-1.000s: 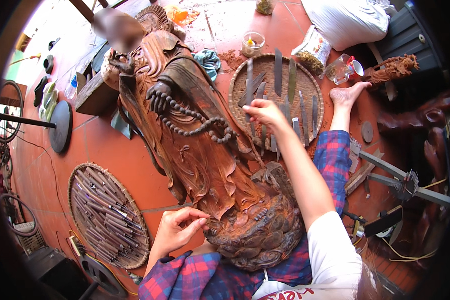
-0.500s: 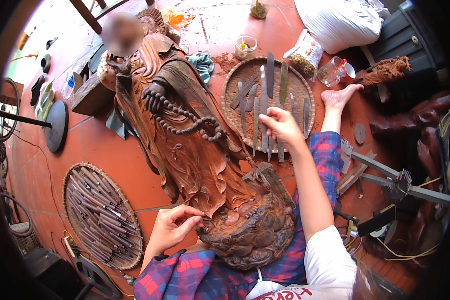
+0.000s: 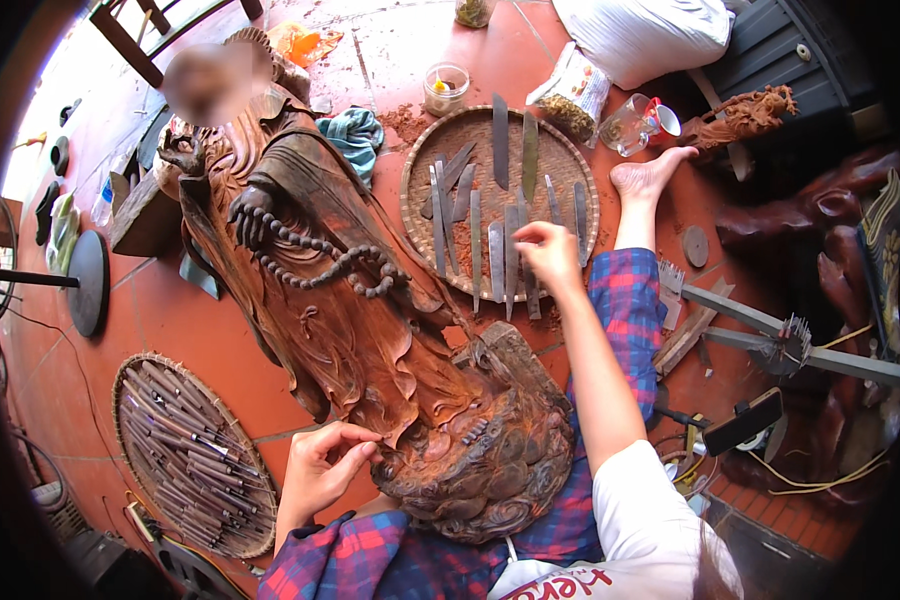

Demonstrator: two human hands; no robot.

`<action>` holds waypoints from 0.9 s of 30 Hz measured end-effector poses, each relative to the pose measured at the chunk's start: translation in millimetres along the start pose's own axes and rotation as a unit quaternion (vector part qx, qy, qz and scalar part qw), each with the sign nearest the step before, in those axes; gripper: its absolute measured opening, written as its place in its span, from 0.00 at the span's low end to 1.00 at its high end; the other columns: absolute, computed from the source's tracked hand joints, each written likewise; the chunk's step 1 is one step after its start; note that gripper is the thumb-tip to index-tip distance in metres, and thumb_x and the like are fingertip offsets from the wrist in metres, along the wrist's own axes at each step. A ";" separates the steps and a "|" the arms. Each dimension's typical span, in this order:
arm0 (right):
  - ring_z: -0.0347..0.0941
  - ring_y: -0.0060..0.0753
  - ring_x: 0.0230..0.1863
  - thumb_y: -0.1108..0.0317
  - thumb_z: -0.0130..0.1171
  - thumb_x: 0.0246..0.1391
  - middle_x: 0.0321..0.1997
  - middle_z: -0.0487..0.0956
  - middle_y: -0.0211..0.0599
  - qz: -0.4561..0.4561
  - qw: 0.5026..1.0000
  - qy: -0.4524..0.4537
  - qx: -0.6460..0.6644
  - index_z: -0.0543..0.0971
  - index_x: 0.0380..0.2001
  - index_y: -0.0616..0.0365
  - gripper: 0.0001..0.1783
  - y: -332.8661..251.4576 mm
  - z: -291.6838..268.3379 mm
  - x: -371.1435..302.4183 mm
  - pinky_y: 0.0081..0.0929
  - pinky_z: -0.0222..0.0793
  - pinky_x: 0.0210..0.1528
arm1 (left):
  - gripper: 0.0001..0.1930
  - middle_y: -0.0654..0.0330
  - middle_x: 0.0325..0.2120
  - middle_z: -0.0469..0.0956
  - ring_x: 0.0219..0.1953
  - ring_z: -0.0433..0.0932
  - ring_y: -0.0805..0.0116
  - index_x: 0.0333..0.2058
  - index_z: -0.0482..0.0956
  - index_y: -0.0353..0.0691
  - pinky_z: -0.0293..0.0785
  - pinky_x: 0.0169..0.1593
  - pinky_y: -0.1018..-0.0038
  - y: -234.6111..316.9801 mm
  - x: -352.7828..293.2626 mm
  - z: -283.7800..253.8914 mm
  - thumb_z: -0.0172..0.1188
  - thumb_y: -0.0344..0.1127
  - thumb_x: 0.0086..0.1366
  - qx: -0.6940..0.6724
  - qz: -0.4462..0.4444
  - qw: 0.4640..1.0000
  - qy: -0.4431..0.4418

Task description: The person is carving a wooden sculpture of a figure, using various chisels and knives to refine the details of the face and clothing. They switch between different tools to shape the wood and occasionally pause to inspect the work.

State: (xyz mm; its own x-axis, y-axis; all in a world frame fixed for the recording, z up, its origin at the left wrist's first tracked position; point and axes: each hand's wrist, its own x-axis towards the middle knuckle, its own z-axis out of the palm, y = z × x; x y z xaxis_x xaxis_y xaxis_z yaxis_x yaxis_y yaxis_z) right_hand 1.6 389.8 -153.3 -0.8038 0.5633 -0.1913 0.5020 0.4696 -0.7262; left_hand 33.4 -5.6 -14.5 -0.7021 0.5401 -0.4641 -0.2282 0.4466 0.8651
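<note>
A large carved wooden statue (image 3: 315, 310) of a robed figure with a bead string lies slanted away from me, its rocky base (image 3: 490, 465) on my lap. My left hand (image 3: 320, 470) is at the lower hem of the robe, thumb and index finger nearly together; anything between them is too small to tell. Over the right part of a round woven tray (image 3: 578, 165), my right hand (image 3: 553, 255) is pinched, fingertips at several flat metal files (image 3: 496, 258). Whether it grips one of them is unclear. Another long dark file (image 3: 500, 140) lies higher in the tray.
A round basket (image 3: 120, 400) of many slim-handled tools is at the lower left. Beyond the file tray stand a clear tub (image 3: 446, 88), a plastic bag (image 3: 573, 95) and a glass jar (image 3: 625, 127). Metal bars (image 3: 735, 308) and a phone (image 3: 743, 423) are right of my leg.
The scene has shifted left in view. My right hand sits farther right over the tray, and the light file that was by its fingertips is no longer there. My left hand stays at the hem.
</note>
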 end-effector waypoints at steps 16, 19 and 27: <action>0.80 0.50 0.41 0.58 0.72 0.42 0.37 0.82 0.50 0.021 0.955 0.098 -0.279 0.83 0.31 0.59 0.17 53.4 -34.1 26.0 0.43 0.75 0.44 | 0.05 0.60 0.25 0.83 0.30 0.83 0.76 0.37 0.82 0.34 0.72 0.27 0.82 -8.8 -3.0 8.6 0.61 0.26 0.63 -0.029 0.020 0.999 0.003; 0.80 0.52 0.38 0.60 0.71 0.43 0.33 0.82 0.50 -0.035 0.966 0.080 -0.242 0.83 0.27 0.58 0.12 38.2 -26.2 15.5 0.42 0.75 0.42 | 0.05 0.59 0.26 0.83 0.30 0.84 0.74 0.38 0.82 0.33 0.74 0.29 0.81 -5.9 -2.3 8.7 0.61 0.25 0.63 -0.036 0.017 0.999 0.002; 0.81 0.54 0.36 0.62 0.71 0.44 0.29 0.82 0.51 0.003 0.976 -0.013 -0.216 0.83 0.24 0.58 0.11 11.5 1.1 -8.6 0.43 0.75 0.42 | 0.04 0.62 0.25 0.83 0.28 0.82 0.78 0.36 0.82 0.34 0.72 0.29 0.83 -1.4 -4.3 7.7 0.61 0.25 0.63 -0.020 0.024 1.000 0.004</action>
State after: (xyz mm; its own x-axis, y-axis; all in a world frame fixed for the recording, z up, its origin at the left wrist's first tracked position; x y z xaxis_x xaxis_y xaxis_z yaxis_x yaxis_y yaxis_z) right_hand 14.0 389.6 -160.8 -0.8049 0.5528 -0.2156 0.5907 0.7119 -0.3798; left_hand 42.0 -3.0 -15.2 -0.7189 0.5539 -0.4200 -0.2200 0.3918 0.8933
